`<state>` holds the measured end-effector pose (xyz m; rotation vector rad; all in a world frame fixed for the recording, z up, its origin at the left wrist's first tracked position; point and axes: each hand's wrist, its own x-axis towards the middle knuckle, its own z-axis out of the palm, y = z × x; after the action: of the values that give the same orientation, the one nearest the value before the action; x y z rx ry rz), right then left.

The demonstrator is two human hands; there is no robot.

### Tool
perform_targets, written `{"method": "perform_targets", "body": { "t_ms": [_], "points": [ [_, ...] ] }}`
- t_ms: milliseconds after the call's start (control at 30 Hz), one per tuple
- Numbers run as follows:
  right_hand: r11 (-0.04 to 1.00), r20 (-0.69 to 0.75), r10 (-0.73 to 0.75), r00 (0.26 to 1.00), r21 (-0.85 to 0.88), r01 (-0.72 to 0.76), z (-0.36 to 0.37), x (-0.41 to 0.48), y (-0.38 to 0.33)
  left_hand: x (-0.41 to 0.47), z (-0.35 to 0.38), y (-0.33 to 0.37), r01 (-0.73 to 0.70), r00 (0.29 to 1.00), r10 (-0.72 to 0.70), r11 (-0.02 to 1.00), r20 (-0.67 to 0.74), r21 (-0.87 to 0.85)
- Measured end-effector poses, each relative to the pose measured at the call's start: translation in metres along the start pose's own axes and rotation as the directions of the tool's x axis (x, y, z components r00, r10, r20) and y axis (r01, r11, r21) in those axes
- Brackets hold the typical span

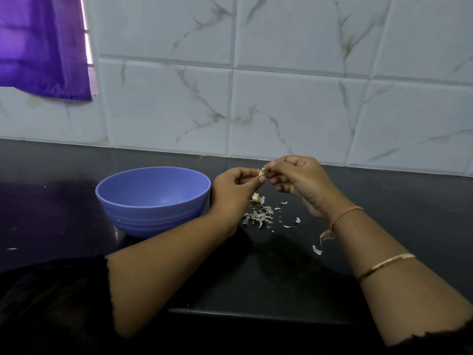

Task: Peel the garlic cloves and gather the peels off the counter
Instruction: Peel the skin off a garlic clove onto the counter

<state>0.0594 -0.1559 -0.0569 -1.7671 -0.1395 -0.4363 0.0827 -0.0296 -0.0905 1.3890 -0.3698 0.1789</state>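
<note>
Garlic clove (262, 172) held up off the counter (384, 206), between both hands, just above the litter of peels (258, 216). Left hand (235, 184) pinches it between thumb and forefinger, other fingers curled in; this reads as the anchor grip. Right hand (299, 180) meets it from the other side, fingertips closed on the clove's papery skin, likely to pull a strip away (the skin itself is too small to make out clearly).

Working over the pile makes sense: flakes drop where the rest lie, so gathering can happen in one spot. A few strays lie apart to the right, one peel (316, 249) nearer the counter's front edge. Pale lump (255, 197) sits just under the hands, at the top of the pile; clove or husk, cannot tell.

Blue bowl (153, 216) stands just beside the left wrist, within easy reach, probably meant for cloves or peels; what shows of its inside holds nothing.

Judgement: peeling in hand, gathering not yet begun.
</note>
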Motion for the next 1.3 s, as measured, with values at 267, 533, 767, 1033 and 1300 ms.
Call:
{"method": "perform_targets", "body": {
  "t_ms": [267, 533, 767, 1033, 1300],
  "points": [
    [0.981, -0.022, -0.118, 0.993, -0.158, 0.113, 0.0008, -0.0020, 0.0013, -0.0002, 0.0014, -0.0013, -0.001, 1.000, 0.000, 0.998, 0.019, 0.060],
    [0.966, -0.012, -0.132, 0.991, -0.225, 0.126, -0.0013, 0.0011, 0.0032, -0.0016, 0.0018, 0.0009, 0.025, 0.999, -0.027, 0.999, 0.047, 0.036],
    [0.989, -0.073, -0.015, 0.997, -0.147, 0.004, 0.0021, 0.0030, 0.0048, -0.0027, 0.0025, 0.0034, 0.074, 0.994, -0.070, 0.996, 0.080, -0.044],
    [0.979, -0.031, 0.178, 0.983, 0.107, -0.174, 0.0044, 0.0031, 0.0021, -0.0033, 0.0028, 0.0049, 0.107, 0.989, -0.096, 0.990, 0.110, -0.093],
    [0.911, 0.048, 0.313, 0.949, 0.268, -0.314, 0.0022, 0.0030, 0.0011, -0.0029, 0.0035, 0.0043, 0.076, 0.992, -0.065, 0.992, 0.111, -0.101]
  ]
}}
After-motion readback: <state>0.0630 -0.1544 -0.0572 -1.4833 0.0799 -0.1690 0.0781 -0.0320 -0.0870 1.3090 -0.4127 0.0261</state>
